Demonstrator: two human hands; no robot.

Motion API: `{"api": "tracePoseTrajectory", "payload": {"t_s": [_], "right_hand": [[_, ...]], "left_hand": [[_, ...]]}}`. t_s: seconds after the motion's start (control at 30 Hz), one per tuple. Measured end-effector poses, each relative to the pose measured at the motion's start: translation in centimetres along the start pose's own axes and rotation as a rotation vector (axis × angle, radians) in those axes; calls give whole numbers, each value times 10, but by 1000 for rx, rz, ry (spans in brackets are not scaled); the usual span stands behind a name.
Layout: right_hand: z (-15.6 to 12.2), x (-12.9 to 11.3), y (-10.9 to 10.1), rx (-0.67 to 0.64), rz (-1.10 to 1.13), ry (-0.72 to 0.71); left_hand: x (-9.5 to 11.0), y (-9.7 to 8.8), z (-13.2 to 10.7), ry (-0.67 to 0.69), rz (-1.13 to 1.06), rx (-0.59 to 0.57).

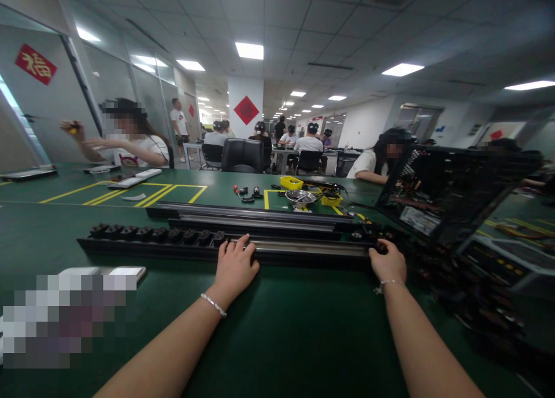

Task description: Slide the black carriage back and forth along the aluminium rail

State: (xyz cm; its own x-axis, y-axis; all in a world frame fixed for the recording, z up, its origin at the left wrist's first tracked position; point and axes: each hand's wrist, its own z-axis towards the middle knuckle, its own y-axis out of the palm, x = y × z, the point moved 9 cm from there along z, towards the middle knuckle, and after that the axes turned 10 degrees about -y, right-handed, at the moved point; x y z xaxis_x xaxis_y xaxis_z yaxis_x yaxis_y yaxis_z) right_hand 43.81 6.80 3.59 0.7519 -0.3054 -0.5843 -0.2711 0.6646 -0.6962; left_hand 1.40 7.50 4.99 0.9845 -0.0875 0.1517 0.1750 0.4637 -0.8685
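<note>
A long black rail [312, 249] with a metallic channel lies across the green table in front of me. Several black wheel-like parts [159, 235] stand in a row along its left half. My left hand [236, 263] grips the rail near its middle, thumb on the near side and fingers over the top. Its foremost finger touches the last part of the row. At the rail's right end my right hand [390, 261] is closed, with a small black part [381, 247] between thumb and fingers. The hand partly hides that part.
Two more rails [260, 217] lie just behind. Many black parts [472, 294] are heaped at right, beside an open black case [451, 195]. Farther back are a metal bowl [300, 198] and a yellow bin [291, 183]. A co-worker [139, 146] sits across at left.
</note>
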Motion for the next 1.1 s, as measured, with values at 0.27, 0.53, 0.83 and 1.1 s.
{"api": "tracePoseTrajectory", "payload": {"t_s": [0.27,0.53,0.83,1.1], "right_hand": [[2,5,-1,-2,10,20],[2,8,-5,1,22,54],[1,13,-10,23,38,112],[4,21,-12,54,19,119]], "left_hand": [[-1,1,0,-14,2,-20],[1,0,0,7,26,3],[-1,3,0,18,22,20],[0,1,0,23,22,23]]}}
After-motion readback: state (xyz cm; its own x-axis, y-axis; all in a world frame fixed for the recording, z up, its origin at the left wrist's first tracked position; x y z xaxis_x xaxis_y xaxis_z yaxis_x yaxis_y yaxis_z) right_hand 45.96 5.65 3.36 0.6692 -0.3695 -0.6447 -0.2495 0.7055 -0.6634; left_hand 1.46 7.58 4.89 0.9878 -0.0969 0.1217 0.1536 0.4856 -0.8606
